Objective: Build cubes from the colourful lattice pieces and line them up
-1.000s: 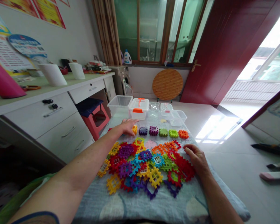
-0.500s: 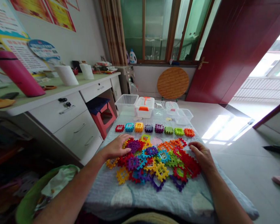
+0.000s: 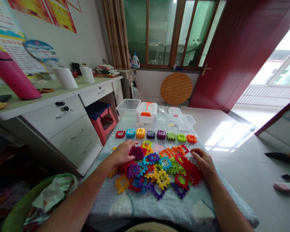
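Left hand (image 3: 122, 152) at the left edge of the colourful heap of plastic pieces (image 3: 159, 174), right up against a purple piece (image 3: 138, 152), and whether it has a grip, I can't tell! Across the heap, the right hand (image 3: 204, 162) is loose and unclenched, just beside the red pieces (image 3: 193, 170). The heap sits on the cloth-covered counter (image 3: 170, 207), eight blocks (image 3: 161, 134) lined up beyond.

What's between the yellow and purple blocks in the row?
One dark block, right of the yellow block and left of the purple block, in the head view.
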A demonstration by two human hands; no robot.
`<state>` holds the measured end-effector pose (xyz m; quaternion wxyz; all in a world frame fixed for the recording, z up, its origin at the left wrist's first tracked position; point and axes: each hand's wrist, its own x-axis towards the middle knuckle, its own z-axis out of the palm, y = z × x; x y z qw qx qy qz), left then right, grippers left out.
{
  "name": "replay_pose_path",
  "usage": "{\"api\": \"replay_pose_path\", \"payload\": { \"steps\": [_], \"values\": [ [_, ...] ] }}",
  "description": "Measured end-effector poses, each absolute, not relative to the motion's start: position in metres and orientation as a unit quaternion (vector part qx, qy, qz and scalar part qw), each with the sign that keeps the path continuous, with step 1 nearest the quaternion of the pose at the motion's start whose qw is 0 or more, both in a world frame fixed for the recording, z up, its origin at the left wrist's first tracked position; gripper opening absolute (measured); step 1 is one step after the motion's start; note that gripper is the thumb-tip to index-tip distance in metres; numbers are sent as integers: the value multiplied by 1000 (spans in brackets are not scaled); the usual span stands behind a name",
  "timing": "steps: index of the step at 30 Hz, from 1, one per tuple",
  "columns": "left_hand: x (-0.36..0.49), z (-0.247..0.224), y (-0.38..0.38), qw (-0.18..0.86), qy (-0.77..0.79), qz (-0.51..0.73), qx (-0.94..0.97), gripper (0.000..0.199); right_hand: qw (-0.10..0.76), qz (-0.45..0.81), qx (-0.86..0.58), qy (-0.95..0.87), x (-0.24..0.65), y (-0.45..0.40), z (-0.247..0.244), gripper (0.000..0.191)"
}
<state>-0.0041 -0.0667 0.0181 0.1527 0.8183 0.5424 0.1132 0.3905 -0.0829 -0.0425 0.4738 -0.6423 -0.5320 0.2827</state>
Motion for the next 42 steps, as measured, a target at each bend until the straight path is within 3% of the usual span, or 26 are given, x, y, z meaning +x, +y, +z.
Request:
{"api": "replay_pose_path", "payload": {
  "steps": [2, 7, 9, 14, 20, 28, 33, 38, 42],
  "values": [
    [-4, 18, -67, 172, 540, 133, 813, 55, 475, 283, -641, -533, 390, -83, -43, 29],
    [-4, 18, -65, 218, 512, 177, 812, 15, 474, 283, -638, -537, 390, -83, -44, 29],
    [-2, 18, -65, 210, 508, 204, 810, 10, 474, 283, -636, -539, 390, -83, -44, 29],
    [4, 18, -68, 107, 542, 235, 800, 18, 468, 274, -646, -537, 390, -83, -42, 29],
    [3, 22, -75, 124, 526, 162, 826, 19, 467, 273, -648, -536, 389, -84, -39, 29],
    [-6, 13, -69, 52, 566, 206, 797, 15, 459, 273, -653, -537, 391, -83, -40, 29],
    [-4, 15, -73, 109, 547, 222, 800, 11, 466, 274, -648, -536, 389, -83, -39, 28],
    [-2, 17, -69, 89, 560, 273, 777, 10, 461, 276, -651, -537, 390, -83, -40, 29],
    [-1, 14, -58, 177, 559, 243, 773, 11, 465, 273, -648, -538, 389, -83, -40, 29]
  ]
}}
